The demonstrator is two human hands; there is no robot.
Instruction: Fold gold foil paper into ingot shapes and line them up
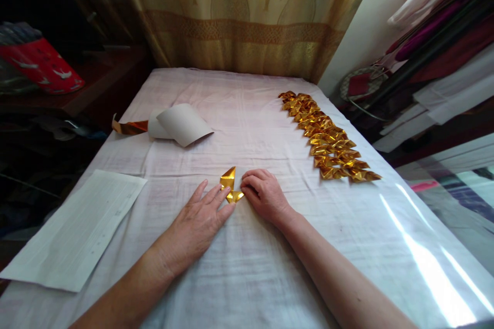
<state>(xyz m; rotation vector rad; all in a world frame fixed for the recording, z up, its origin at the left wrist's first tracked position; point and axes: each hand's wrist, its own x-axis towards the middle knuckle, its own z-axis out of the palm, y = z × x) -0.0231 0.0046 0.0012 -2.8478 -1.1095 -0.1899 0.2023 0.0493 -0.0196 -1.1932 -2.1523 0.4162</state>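
A small piece of shiny gold foil paper (228, 179), partly folded, lies on the cloth-covered table between my hands. Flat beside it rests my left hand (198, 221), fingers spread, the fingertips pressing on the foil's left side and covering part of it. My right hand (266, 194) has its fingers closed together, and they pinch the right-hand tip of the same foil. Further off to the right, folded gold foil pieces (318, 126) lie in overlapping rows.
Curled sheets with a pale back (185, 123) lie at the far left, copper-coloured foil (133, 127) sticking out. A printed white sheet (81, 226) is at the left edge. Beyond stand a red container (42, 64) and a patterned curtain (247, 20); clothes hang at right.
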